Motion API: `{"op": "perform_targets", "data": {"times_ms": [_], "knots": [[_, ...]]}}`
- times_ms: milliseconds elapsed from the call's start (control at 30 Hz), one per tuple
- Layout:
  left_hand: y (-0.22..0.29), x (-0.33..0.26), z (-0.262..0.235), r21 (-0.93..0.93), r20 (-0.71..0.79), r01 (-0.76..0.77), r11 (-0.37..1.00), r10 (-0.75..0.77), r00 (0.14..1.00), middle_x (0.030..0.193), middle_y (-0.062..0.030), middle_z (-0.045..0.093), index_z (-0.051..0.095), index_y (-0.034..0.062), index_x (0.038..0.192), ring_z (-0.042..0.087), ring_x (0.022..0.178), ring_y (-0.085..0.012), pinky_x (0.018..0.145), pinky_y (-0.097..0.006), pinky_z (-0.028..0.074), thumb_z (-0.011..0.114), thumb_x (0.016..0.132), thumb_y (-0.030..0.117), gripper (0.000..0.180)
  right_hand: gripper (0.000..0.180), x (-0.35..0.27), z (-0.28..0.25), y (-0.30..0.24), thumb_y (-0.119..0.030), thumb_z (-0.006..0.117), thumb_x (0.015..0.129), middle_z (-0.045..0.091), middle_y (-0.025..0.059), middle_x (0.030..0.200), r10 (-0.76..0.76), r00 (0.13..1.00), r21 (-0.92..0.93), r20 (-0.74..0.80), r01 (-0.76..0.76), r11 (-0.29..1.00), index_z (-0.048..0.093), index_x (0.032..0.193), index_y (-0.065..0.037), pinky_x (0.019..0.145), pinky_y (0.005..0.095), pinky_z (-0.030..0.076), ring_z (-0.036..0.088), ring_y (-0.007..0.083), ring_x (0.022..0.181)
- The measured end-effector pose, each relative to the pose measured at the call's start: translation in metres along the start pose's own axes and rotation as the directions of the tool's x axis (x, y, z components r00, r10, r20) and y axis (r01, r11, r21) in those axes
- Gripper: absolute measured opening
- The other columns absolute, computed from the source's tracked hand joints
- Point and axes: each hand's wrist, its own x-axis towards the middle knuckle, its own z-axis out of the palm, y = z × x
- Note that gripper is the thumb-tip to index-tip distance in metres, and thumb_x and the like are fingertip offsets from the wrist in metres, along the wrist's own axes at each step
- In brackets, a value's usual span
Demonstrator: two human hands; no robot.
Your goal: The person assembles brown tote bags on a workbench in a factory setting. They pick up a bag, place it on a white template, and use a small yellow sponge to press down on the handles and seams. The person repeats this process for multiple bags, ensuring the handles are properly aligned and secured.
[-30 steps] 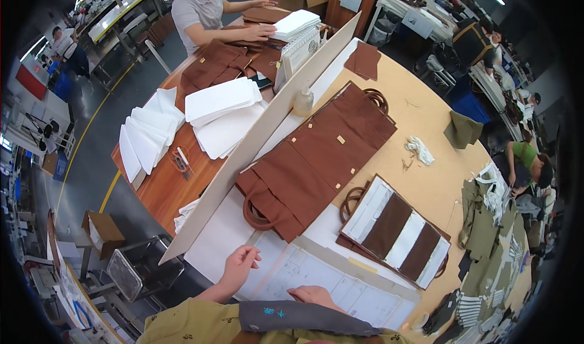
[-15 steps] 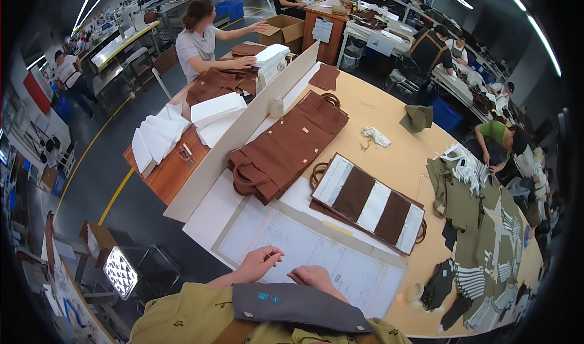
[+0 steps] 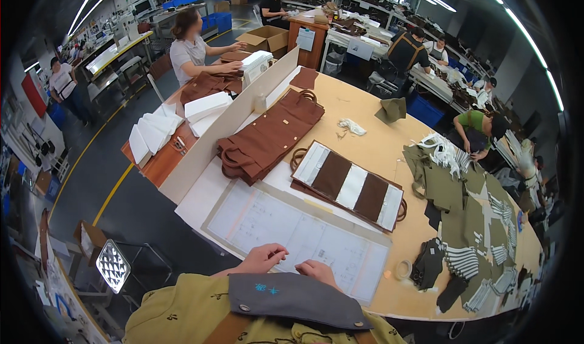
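Just above the near edge of the table, my left hand [image 3: 265, 259] and my right hand [image 3: 317, 271] face each other with a small gap between them. Both have their fingers curled in; anything held in them is too small to make out. Beneath them lies a pale sheet with fine drawn lines [image 3: 298, 229]. Beyond it, at the left, is a flat stack of brown fabric bags [image 3: 274, 131] with loop handles and small light tabs. To its right, another brown bag pile carries panels with white strips [image 3: 356, 182]. Neither hand touches the bags.
An upright board [image 3: 201, 146] divides the table from a wooden surface with white stacks [image 3: 208, 108], where a person works. Olive fabric pieces [image 3: 447, 186] and striped strips cover the right side. A tape roll [image 3: 403, 269] lies near dark cloth. A white cloth bundle [image 3: 353, 126] sits farther back.
The view has shifted, so the table and bags appear slightly lower left to upper left. My hands stay close together with fingers curled. The person across the board has drawn the outstretched arm in.
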Motion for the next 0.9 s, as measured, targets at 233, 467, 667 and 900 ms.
{"op": "perform_targets", "data": {"times_ms": [233,467,667,900], "knots": [[0.01,-0.018,0.002,0.042,-0.006,-0.052,0.998,0.052,0.999,0.095,-0.0061,0.07,0.066,0.0025,0.117,0.065,0.085,-0.012,0.078,-0.027,0.052,0.058,0.102,0.021,0.025,0.014,-0.012,0.0,-0.011,-0.014,0.069,0.086,0.067,0.0095,0.087,0.016,0.999,-0.052,0.041,-0.014,0.999,0.07,0.098,-0.007,0.065,0.0381,0.054,0.068,0.0285,0.078],[0.003,-0.012,-0.021,0.021,0.076,-0.142,0.99,0.14,0.987,0.097,-0.0065,0.07,0.066,0.0028,0.117,0.064,0.087,-0.0119,0.078,-0.027,0.051,0.057,0.102,0.019,0.025,0.012,-0.006,0.009,-0.036,-0.016,0.07,0.087,0.067,0.0102,0.083,0.108,0.991,-0.078,-0.079,-0.114,0.99,0.07,0.094,-0.006,0.064,0.0369,0.054,0.068,0.0283,0.075],[-0.009,-0.025,-0.054,-0.002,0.071,-0.111,0.994,0.111,0.991,0.097,-0.0064,0.07,0.067,0.0035,0.117,0.063,0.085,-0.0115,0.076,-0.026,0.05,0.058,0.101,0.02,0.025,0.013,0.012,0.029,-0.064,-0.019,0.069,0.088,0.065,0.0094,0.078,0.094,0.994,-0.104,-0.061,-0.1,0.99,0.066,0.087,-0.006,0.06,0.0381,0.052,0.066,0.0296,0.07],[-0.027,-0.03,-0.087,0.007,0.084,-0.112,0.994,0.111,0.99,0.094,-0.0045,0.069,0.067,0.0038,0.117,0.058,0.079,-0.0101,0.071,-0.027,0.048,0.058,0.101,0.022,0.025,0.018,0.036,0.051,-0.084,-0.022,0.07,0.088,0.065,0.0098,0.075,0.086,0.994,-0.162,-0.069,-0.096,0.982,0.067,0.082,-0.005,0.059,0.0387,0.052,0.066,0.0297,0.068]]}}
